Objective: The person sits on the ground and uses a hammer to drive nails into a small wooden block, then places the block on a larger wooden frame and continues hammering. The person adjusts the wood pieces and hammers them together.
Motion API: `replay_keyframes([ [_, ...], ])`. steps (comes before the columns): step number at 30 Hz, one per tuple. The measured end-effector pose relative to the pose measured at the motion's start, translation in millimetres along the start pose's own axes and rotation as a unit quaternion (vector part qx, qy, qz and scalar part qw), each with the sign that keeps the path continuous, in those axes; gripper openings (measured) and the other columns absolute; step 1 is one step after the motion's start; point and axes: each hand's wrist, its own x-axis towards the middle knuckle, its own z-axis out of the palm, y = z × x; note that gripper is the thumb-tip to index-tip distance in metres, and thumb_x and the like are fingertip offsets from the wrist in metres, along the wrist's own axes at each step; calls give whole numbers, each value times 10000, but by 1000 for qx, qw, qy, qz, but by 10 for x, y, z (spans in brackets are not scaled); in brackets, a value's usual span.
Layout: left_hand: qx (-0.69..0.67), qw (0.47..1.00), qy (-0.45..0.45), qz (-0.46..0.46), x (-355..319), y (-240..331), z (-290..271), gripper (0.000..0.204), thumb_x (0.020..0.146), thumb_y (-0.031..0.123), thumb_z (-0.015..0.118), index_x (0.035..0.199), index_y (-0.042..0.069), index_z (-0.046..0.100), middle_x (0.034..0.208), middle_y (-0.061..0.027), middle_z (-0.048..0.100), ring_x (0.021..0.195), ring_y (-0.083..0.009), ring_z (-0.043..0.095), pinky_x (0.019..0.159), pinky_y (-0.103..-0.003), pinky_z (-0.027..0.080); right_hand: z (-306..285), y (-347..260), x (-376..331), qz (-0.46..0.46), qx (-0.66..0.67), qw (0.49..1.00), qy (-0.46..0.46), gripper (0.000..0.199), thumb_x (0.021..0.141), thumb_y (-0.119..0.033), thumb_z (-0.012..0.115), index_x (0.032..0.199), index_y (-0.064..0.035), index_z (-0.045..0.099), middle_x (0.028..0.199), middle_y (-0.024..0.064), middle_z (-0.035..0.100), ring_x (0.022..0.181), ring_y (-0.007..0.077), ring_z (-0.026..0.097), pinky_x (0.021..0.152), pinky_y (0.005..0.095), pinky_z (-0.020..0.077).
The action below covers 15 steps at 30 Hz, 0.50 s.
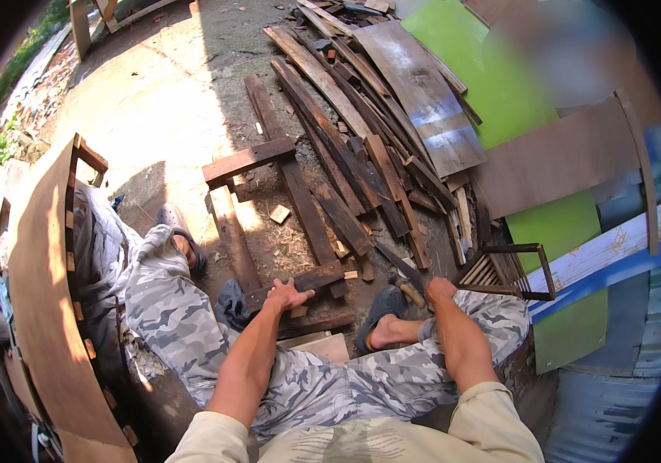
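My left hand (289, 295) presses down on a short dark wooden crosspiece (323, 275), fingers spread over its near side. That piece lies across two long boards, a dark beam (293, 181) and a lighter-faced board (232, 231). Farther off, another short reddish-brown block (249, 160) bridges the same boards. By my right knee, my right hand (440, 289) is closed around the end of a handsaw (401, 268). Its dark, tapering blade points forward and left, apart from the crosspiece; the handle is hidden in my fist.
Stacked planks (346, 147) fill the ground ahead to the right, beside plywood and green sheets (500, 85). A slatted wooden frame (504, 272) stands by my right knee. A long curved-looking panel (49, 293) rises at left. Sawdust and a small offcut (279, 214) lie between the boards.
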Motion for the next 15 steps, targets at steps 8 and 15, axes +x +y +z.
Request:
replay_keyframes([
  [8,16,999,-25,17,-41,76,-56,873,823,696,619,1496,156,485,1618,-195,280,1469,-378,331,1161,-479,311,-677,-622,-472,-128,35,987,93,315,930,-230,611,1188,-62,679,1213,202,691,1147,383,661,956,497,529],
  [15,4,998,-19,55,48,-53,-40,781,868,641,611,1414,84,573,1492,-187,512,1428,-398,416,1176,-508,324,-1288,-1423,-999,-205,74,974,58,457,937,-360,649,1292,-74,619,1306,194,646,1240,372,600,1016,498,489],
])
